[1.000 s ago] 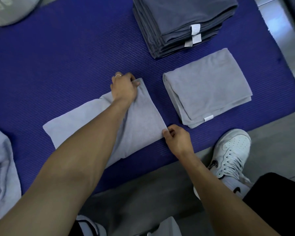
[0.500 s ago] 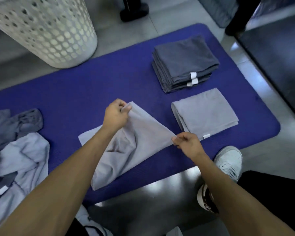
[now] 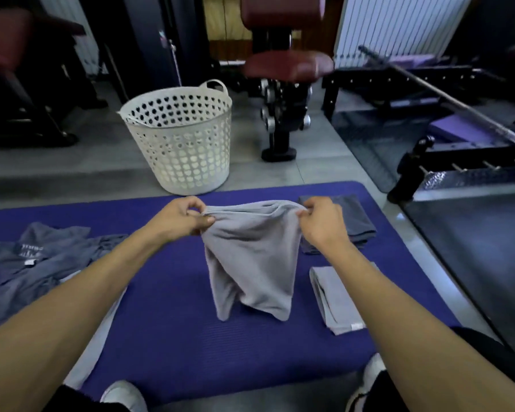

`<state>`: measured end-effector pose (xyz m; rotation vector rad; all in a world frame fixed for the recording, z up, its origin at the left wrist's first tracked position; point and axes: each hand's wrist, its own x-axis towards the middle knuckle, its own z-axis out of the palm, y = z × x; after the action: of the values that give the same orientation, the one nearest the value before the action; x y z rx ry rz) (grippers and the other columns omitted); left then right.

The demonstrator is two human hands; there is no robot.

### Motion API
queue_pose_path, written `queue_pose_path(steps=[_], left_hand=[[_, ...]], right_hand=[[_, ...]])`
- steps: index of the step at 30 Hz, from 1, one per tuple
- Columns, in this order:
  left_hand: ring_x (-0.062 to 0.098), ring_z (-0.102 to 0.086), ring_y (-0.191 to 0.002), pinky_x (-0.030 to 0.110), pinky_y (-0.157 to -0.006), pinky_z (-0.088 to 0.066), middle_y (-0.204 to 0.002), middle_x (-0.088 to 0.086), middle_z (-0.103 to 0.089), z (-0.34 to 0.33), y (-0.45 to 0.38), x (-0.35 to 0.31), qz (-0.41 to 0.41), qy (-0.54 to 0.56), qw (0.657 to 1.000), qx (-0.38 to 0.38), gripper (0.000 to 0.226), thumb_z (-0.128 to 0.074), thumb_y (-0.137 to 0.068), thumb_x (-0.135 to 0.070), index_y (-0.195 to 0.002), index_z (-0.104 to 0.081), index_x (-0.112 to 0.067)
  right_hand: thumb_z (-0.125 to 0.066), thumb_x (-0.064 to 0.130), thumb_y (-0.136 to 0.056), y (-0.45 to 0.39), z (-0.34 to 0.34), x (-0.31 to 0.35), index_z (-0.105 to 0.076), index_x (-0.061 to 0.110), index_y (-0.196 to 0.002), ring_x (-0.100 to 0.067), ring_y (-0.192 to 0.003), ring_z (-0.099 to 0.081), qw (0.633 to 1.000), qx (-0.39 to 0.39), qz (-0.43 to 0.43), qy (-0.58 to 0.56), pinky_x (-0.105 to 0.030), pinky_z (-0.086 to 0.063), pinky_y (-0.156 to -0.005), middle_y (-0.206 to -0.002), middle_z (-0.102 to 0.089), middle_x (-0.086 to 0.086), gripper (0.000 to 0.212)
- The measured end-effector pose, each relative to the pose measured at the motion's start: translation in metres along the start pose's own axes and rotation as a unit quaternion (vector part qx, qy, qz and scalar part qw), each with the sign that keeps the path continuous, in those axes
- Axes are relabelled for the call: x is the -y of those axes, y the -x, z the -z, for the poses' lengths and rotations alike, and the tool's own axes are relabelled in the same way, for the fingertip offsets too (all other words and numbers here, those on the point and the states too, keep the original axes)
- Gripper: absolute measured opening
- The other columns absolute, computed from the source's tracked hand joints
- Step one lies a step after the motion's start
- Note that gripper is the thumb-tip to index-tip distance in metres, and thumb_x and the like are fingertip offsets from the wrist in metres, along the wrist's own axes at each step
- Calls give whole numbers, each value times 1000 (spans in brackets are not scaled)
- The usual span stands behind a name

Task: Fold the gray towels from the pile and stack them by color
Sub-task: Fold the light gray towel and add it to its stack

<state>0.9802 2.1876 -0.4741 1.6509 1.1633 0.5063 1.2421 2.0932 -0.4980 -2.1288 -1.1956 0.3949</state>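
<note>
The left hand point(image 3: 184, 217) and the right hand point(image 3: 321, 223) each pinch a top corner of a light gray towel point(image 3: 252, 257). The fingers are curled tight on the cloth. The towel hangs down between the hands, in the middle of the view, above the blue mat point(image 3: 167, 328). Its bottom corners hang close to the mat, but I cannot tell if they touch it.

At about 4 o'clock from the hanging towel, a folded light gray towel point(image 3: 335, 301) lies flat on the mat. At about 2 o'clock, just past the right hand, sits a stack of dark gray towels point(image 3: 359, 221), all folded.

At 9 o'clock, on the left side of the mat, is a messy pile of towels point(image 3: 33, 263), dark gray and light gray mixed.

At 11 o'clock, on the floor past the mat, stands a white basket point(image 3: 180, 141) with holes. Two white shoes point(image 3: 122, 395) show at the bottom edge.
</note>
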Motion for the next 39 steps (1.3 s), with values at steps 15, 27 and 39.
queue_pose_path(steps=[15, 27, 39], left_hand=[[16, -64, -82, 29, -78, -54, -86, 9, -71, 18, 13, 31, 45, -67, 995, -56, 8, -67, -92, -15, -87, -71, -10], [16, -55, -73, 29, -74, -52, -74, 4, -58, 0, 12, 27, 100, 4, 994, 46, 20, -57, -98, -12, -78, -53, -13], [18, -58, -76, 38, -75, -51, -78, 6, -66, 5, 34, 35, 24, -87, 989, -114, 13, -65, -93, -19, -80, -66, -18]], right_hand=[[-47, 21, -102, 4, 9, 12, -60, 14, -97, -17, -75, -58, 987, 129, 98, 9, -31, -47, -65, -91, -66, -4, 15], [-49, 23, -99, 10, 11, 12, -60, 17, -90, -20, -67, -56, 980, 193, 43, -34, -39, -51, -62, -79, -65, -6, 15], [-57, 29, -95, 33, 32, 12, -59, 13, -94, -17, -64, -56, 988, 100, 86, -83, -33, -49, -60, -76, -64, -4, 16]])
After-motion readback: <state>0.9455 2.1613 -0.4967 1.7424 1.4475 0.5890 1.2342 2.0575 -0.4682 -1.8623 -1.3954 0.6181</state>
